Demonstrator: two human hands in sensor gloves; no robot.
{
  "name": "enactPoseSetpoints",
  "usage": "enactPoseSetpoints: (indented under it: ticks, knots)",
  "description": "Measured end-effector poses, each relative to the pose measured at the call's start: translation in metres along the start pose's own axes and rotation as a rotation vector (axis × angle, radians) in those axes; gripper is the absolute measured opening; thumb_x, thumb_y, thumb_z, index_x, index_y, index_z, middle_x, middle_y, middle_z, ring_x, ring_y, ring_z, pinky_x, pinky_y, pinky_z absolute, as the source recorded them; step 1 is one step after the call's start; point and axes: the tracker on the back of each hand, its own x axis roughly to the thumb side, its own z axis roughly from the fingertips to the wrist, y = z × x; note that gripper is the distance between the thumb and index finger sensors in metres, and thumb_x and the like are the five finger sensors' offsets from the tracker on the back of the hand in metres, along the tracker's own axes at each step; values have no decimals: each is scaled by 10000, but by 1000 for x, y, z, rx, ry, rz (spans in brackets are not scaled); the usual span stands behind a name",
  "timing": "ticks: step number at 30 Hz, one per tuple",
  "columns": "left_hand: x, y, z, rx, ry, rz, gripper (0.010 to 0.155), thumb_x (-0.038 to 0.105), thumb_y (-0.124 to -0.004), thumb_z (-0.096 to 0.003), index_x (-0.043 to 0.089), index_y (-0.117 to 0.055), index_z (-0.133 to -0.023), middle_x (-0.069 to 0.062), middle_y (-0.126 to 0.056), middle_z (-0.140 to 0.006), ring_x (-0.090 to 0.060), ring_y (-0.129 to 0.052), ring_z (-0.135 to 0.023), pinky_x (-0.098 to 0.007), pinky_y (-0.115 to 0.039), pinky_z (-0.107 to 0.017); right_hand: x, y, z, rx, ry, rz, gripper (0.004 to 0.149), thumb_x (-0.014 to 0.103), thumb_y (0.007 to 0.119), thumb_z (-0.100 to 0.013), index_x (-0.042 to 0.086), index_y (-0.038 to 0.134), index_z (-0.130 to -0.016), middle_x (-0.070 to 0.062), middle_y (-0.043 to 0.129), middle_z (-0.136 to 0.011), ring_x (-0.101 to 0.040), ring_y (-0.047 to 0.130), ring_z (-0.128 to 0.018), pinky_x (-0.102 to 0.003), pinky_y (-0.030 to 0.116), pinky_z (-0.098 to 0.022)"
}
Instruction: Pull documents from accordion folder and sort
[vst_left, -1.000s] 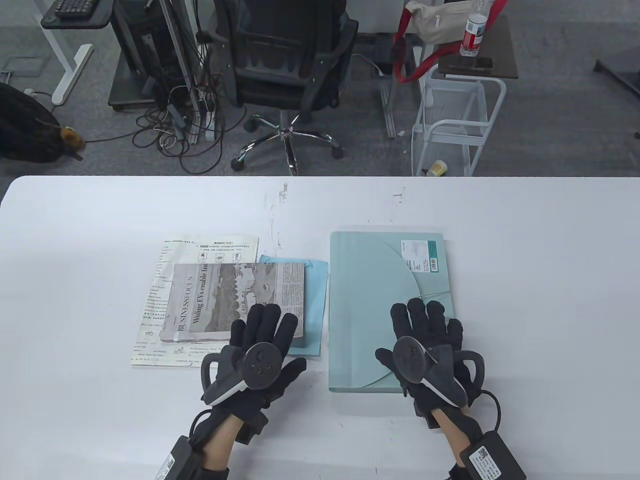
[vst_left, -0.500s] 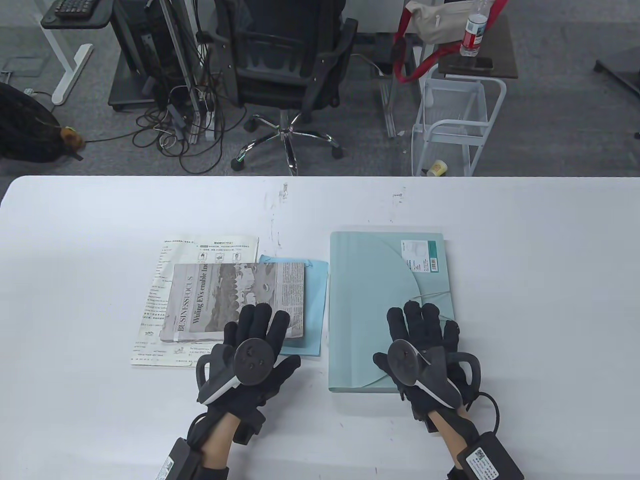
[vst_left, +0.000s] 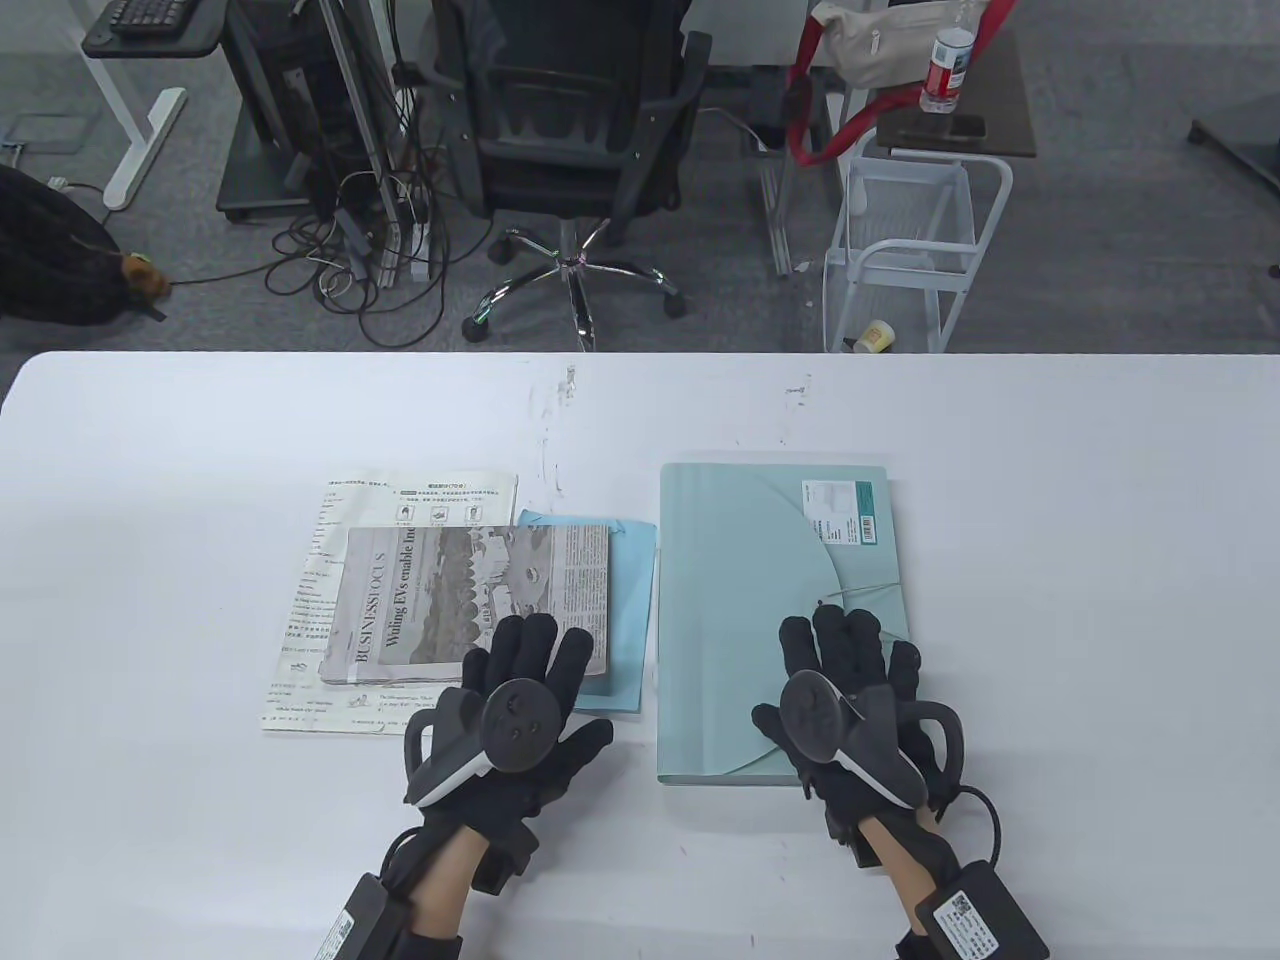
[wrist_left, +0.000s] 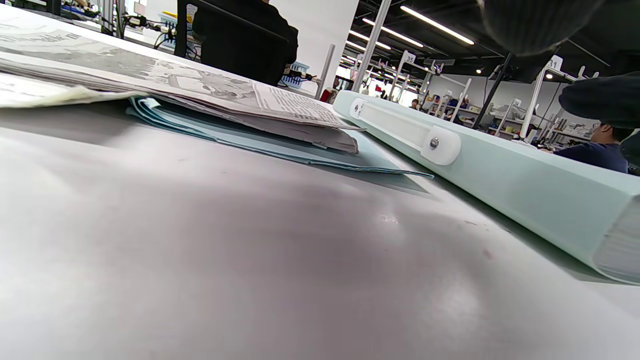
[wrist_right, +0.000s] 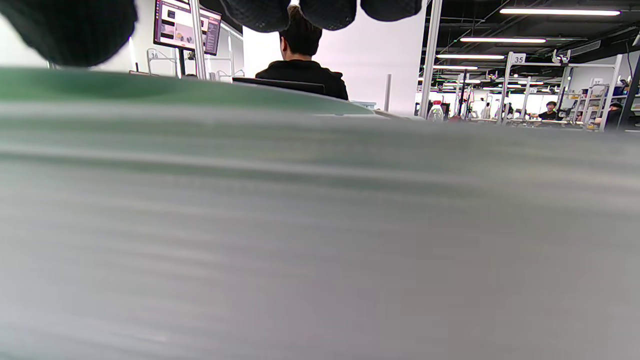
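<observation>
Now, on the left of the white table (vst_left: 150, 520) lies a printed sheet (vst_left: 420, 495), with a newspaper (vst_left: 470, 590) on top and a blue paper (vst_left: 630, 600) under its right side. The left hand (vst_left: 515, 700) rests flat, fingers spread, on the near right corner of the newspaper, grasping nothing. Just right of the papers lies the closed folder (vst_left: 740, 600). The right hand (vst_left: 850, 700) lies flat on its near right part, fingers extended.

accordion folder (wrist_right: 320, 225): blurred, fills right wrist view | blue sheet (vst_left: 630, 610): mostly under newspaper (vst_left: 470, 600) | folder's label (vst_left: 838, 510): print too small
</observation>
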Motion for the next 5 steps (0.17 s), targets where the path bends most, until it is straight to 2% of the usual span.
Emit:
enactPoseSetpoints:
  ticks: [5]
  knots:
    - [1, -1, 0, -2, -1, 9, 820, 668, -626, -476, 377, -197, -1112, -39, -84, -1181, -333, -95, -1105, -580, -158, -766, -2, 0, 0, 6, 12, -8, 844, 674, 679, -359, 286, 398, -1055, -63, 315, -1099, -403, 356, -1041, -692, 368, -690]
